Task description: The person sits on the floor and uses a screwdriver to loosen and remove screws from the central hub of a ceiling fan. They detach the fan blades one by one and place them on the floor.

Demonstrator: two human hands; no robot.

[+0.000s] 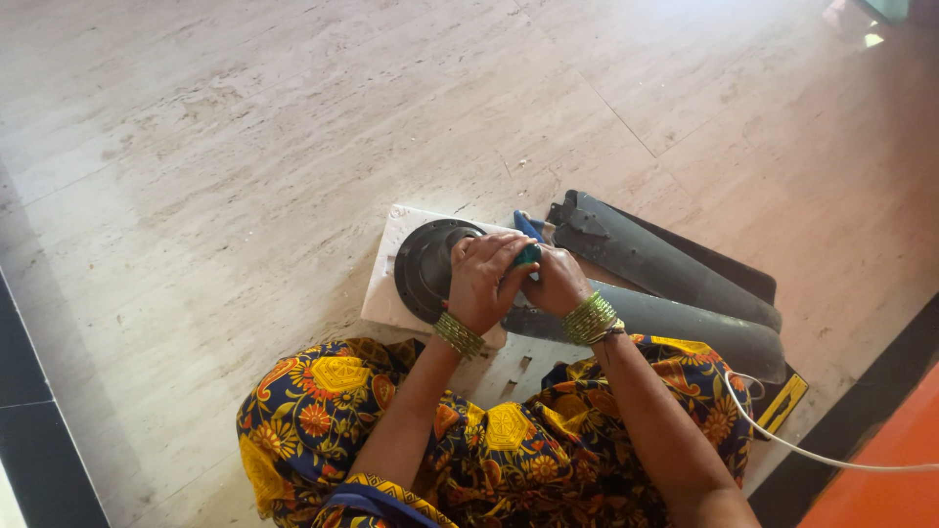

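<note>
- a pale stone-tiled floor (245, 147) fills the left and top of the view, with a dark strip along the far left edge.
- a white slab (383, 284) lies flat on the floor, and the round black fan motor housing (423, 266) sits on top of it.
- the left hand (481, 281) rests on the right part of the housing, fingers curled over it; its grip looks closed round a teal-handled tool (529, 254), though the fingers hide just how it is held.
- the right hand (558, 284) lies touching the left one, its grip closed tight against the same tool; what its fingers pinch cannot be told.
- green bangles (590, 319) ring both wrists.
- dark fan blades (665, 269) fan out to the right of the hands, lying flat on the floor and overlapping each other.
- a white cable (812, 455) runs off to the right edge, beside the patterned blue and orange dress (509, 450).
</note>
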